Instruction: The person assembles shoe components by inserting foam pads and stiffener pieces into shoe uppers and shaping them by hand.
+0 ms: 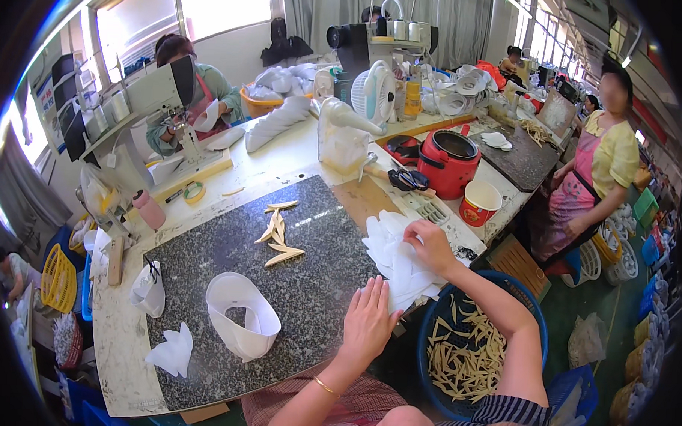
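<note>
A fanned pile of thin white cut pieces (393,261) lies at the right edge of the dark speckled slab (318,227). My left hand (369,319) rests flat on the near left side of this pile, fingers stretched out. Over its upper right part, my right hand (431,250) has bent fingers pinching at a white piece; the fingertips are partly hidden. Several cream-coloured slender pointed strips (278,235) lie loosely on the slab. Nearer me stand a curved white shoe-upper-like ring (243,318) and a small stack of white pieces (172,350).
Below my right forearm sits a blue basket (541,336) of cream strips. A red pot (448,166), a paper tub (479,203) and a plastic glue jug (342,142) stand beyond the pile. A sewing machine (146,101) is at left. Co-workers sit behind and stand right.
</note>
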Tool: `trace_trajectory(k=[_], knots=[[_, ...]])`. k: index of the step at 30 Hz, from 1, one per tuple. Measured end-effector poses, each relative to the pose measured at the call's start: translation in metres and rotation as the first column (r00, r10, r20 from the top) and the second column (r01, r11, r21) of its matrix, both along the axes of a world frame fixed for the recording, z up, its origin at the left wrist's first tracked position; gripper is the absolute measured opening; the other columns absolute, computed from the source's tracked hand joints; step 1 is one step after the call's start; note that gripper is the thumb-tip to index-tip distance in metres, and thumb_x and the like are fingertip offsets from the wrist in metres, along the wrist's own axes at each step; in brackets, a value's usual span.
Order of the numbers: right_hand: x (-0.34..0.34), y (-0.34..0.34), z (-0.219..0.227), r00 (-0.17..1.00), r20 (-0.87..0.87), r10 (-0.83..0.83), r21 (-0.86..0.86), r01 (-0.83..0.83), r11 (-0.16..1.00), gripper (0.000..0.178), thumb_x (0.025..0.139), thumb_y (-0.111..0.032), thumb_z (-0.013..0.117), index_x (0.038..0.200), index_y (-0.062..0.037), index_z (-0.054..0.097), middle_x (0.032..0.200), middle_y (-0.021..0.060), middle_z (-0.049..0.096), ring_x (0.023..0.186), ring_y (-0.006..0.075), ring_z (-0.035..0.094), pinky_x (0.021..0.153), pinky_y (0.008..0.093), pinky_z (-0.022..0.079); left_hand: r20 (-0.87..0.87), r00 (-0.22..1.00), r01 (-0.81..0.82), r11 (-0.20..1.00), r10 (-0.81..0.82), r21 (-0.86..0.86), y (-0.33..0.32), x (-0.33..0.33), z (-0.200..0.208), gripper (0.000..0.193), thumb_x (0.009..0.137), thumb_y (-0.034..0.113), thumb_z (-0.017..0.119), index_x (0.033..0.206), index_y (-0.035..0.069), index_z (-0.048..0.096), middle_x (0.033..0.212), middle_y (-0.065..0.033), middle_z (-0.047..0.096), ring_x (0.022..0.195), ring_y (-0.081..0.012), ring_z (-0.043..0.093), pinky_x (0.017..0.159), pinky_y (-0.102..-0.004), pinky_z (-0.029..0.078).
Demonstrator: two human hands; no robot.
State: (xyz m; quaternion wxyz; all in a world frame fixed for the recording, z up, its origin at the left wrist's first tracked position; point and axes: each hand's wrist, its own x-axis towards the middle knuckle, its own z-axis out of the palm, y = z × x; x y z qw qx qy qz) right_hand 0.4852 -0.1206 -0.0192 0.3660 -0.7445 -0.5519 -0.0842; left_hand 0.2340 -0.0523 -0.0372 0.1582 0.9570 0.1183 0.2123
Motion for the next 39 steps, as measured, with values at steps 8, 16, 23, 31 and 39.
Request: trace_trajectory(k=[8, 16, 23, 31, 39], knots=[[-0.092, -0.101, 0.067, 0.875, 0.457, 0.160, -0.041, -0.159, 0.986, 0.016, 0.076, -0.002, 0.072, 0.091, -0.0063, 0.066, 0.087, 0.0093, 0.065, 0.080, 0.0292, 0.064, 0.072, 0.0408, 0.053, 0.014, 1.000, -0.001, 1.000, 0.002, -0.025, 0.002, 0.001, 0.003, 0.064, 0.099, 0.038, 0.063, 0.145, -0.004, 0.049, 0.153, -0.0222, 0.049, 0.145, -0.0340, 0.044, 0.119, -0.0481, 0.034], [-0.082, -0.093, 0.089, 0.927, 0.359, 0.107, 0.057, -0.137, 0.989, 0.022, 0.074, 0.005, 0.074, 0.092, -0.0065, 0.067, 0.086, 0.0084, 0.064, 0.079, 0.0279, 0.064, 0.069, 0.0385, 0.053, 0.007, 1.000, 0.010, 0.999, -0.010, -0.038, -0.001, -0.001, 0.003, 0.066, 0.099, 0.038, 0.063, 0.146, -0.005, 0.048, 0.153, -0.0226, 0.049, 0.145, -0.0340, 0.044, 0.119, -0.0476, 0.033], [-0.036, -0.087, 0.153, 0.913, 0.242, -0.329, 0.439, 0.199, 0.876, 0.012, 0.086, 0.004, 0.070, 0.094, -0.0037, 0.067, 0.083, 0.0066, 0.065, 0.073, 0.0190, 0.063, 0.067, 0.0306, 0.050, -0.034, 0.999, 0.011, 1.000, -0.012, -0.015, -0.002, 0.001, 0.011, 0.066, 0.099, 0.038, 0.063, 0.146, -0.006, 0.048, 0.154, -0.0229, 0.047, 0.146, -0.0337, 0.043, 0.119, -0.0474, 0.033], [0.217, -0.034, 0.141, 0.781, -0.114, -0.614, 0.575, 0.556, 0.600, 0.009, 0.088, -0.009, 0.075, 0.092, -0.0043, 0.069, 0.081, 0.0096, 0.074, 0.074, 0.0234, 0.073, 0.070, 0.0350, 0.054, -0.085, 0.996, 0.020, 1.000, -0.020, -0.005, 0.000, 0.002, 0.010, 0.067, 0.102, 0.037, 0.059, 0.148, -0.009, 0.044, 0.156, -0.0267, 0.043, 0.149, -0.0365, 0.039, 0.121, -0.0489, 0.031], [0.283, 0.024, 0.082, 0.619, 0.036, -0.785, 0.082, 0.781, 0.619, 0.003, 0.080, -0.008, 0.075, 0.083, -0.0065, 0.075, 0.086, 0.0183, 0.075, 0.086, 0.0339, 0.075, 0.080, 0.0452, 0.059, -0.129, 0.992, 0.013, 1.000, -0.012, 0.010, -0.002, 0.002, 0.016, 0.066, 0.102, 0.039, 0.058, 0.149, -0.005, 0.044, 0.155, -0.0255, 0.045, 0.147, -0.0351, 0.041, 0.120, -0.0499, 0.032]])
